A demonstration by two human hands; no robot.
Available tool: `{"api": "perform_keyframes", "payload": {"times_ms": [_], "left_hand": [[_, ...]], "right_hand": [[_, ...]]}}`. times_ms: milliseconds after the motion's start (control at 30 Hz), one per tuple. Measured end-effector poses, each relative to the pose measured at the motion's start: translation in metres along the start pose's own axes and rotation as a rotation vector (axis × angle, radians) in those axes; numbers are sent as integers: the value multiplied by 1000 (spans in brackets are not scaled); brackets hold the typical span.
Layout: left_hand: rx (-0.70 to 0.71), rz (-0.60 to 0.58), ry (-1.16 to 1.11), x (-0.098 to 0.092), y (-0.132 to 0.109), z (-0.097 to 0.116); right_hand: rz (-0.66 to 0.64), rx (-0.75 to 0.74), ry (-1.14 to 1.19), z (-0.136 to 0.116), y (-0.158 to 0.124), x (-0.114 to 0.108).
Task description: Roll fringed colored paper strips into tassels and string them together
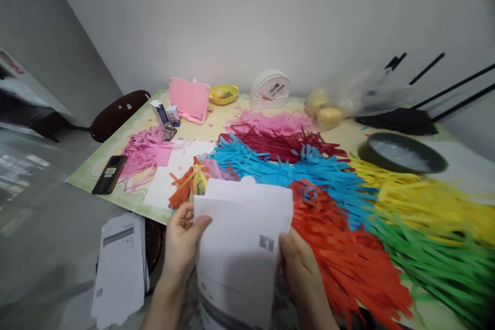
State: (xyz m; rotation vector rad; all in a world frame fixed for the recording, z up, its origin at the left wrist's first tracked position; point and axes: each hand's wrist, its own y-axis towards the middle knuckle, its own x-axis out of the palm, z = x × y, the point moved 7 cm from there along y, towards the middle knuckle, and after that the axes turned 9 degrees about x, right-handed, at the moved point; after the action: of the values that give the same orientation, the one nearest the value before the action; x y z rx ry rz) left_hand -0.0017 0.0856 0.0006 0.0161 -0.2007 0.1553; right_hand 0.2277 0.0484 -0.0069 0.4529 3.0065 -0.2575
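Note:
A white cardboard box (240,247) with a grey printed square and a dark stripe is held upright before me, its flap and rounded tab at the top. My left hand (183,237) grips its left edge, thumb on the front face. On the opposite edge, my right hand (299,258) is closed around the cardboard. Beyond the box lie orange-red paper strips (344,247), blue strips (294,165) and a small pile of orange strips (181,188). The box hides part of the table edge.
Flat white boxes (119,263) are stacked on a seat at lower left. On the table (91,167) are a phone (110,175), pink strips (141,149), a pink tablet case (189,99), yellow strips (429,198), green strips (436,258) and a dark bowl (433,160).

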Motion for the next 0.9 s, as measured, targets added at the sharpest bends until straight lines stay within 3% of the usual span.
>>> {"api": "perform_keyframes", "payload": {"times_ms": [100,267,400,500,567,667,733,900], "left_hand": [[29,-2,144,-2,0,-2],[329,65,500,-4,0,19],[449,176,570,-11,9,30],[402,229,492,-16,16,28],[321,148,445,-10,16,18],[220,-64,472,5,7,1],[222,-109,550,5,2,-4],[331,165,639,-21,10,8]], "right_hand": [[99,-47,-112,-9,3,-5],[134,-119,-202,-11,5,-2],[-83,-115,-220,-5,1,13],[-179,-109,-326,-2,-3,18],[-88,-108,-384,-4,0,9],[61,-130,-403,-11,6,-6],[66,-123,-370,-12,8,-7],[-224,-55,-309,-1,2,20]]}}
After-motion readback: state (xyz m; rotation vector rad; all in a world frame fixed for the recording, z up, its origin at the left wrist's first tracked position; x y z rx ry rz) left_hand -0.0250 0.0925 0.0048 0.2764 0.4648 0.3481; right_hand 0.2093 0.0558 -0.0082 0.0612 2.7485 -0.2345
